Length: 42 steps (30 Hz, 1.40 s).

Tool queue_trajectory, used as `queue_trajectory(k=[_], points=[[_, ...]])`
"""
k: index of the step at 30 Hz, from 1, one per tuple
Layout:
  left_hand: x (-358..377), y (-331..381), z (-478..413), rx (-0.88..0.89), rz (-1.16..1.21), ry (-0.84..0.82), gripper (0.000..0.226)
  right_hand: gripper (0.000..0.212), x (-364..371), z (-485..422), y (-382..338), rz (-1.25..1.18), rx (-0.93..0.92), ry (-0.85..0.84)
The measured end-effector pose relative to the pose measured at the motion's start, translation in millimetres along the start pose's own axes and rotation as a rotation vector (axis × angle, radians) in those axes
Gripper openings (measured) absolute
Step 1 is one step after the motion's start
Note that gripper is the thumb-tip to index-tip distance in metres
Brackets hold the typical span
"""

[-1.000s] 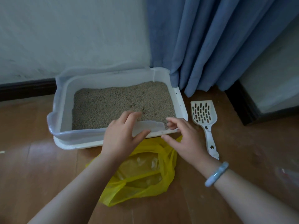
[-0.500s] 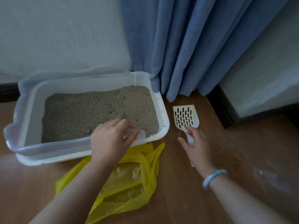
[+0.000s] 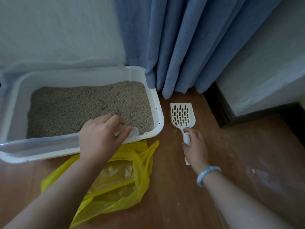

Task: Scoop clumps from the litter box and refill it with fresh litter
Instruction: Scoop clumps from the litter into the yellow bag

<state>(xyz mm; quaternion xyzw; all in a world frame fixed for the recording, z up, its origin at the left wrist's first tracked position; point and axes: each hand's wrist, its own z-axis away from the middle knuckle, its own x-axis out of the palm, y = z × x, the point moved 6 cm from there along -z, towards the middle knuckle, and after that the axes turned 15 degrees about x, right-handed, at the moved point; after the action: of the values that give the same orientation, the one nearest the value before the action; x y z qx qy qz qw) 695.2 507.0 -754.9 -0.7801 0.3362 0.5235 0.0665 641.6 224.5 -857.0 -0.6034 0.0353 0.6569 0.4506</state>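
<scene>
A white litter box (image 3: pixel 157 103) with a translucent rim guard sits on the wooden floor, filled with grey-beige litter (image 3: pixel 89 109). My left hand (image 3: pixel 100 139) grips the near edge of the box's translucent rim at its front right. A white slotted scoop (image 3: pixel 182 115) lies on the floor to the right of the box. My right hand (image 3: pixel 195 146) curls around the scoop's handle. A yellow plastic bag (image 3: pixel 118 184) lies open on the floor in front of the box, partly under my left forearm.
Blue curtains (image 3: pixel 189 47) hang behind the box's right corner. A white wall with dark skirting (image 3: pixel 219 109) juts out at the right. A faint clear plastic wrapper (image 3: pixel 264 177) lies on the floor at the right.
My right hand left the box rim, reached right to the scoop and closed around its handle. The left hand stayed on the rim. The view shifted right.
</scene>
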Motion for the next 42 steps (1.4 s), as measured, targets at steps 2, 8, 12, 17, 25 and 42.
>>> queue_trajectory(k=[2,8,12,17,25,42], points=[[-1.1,-0.5,0.9,0.004,0.012,-0.002,0.034,0.043,-0.5,1.5,-0.6,-0.029,0.037,-0.022],[-9.0,-10.6,4.3,-0.070,0.155,-0.035,0.029,0.045,-14.0,30.2,-20.0,-0.227,-0.068,0.015],[-12.1,-31.8,10.9,-0.208,0.265,-0.101,0.018,0.042,-35.3,50.4,-43.4,-0.313,-0.134,0.114],[-17.3,-51.5,15.0,-0.302,0.412,-0.155,0.012,0.042,-42.7,70.5,-99.4,-0.289,-0.322,0.115],[-39.9,-76.3,27.1,-0.270,0.385,-0.210,0.009,0.041,-11.3,104.2,-195.1,-0.174,-0.422,-0.055],[-100.4,-165.3,65.4,-0.152,-0.005,-0.166,0.076,0.037,47.5,130.3,-273.2,0.104,-0.263,-0.250]])
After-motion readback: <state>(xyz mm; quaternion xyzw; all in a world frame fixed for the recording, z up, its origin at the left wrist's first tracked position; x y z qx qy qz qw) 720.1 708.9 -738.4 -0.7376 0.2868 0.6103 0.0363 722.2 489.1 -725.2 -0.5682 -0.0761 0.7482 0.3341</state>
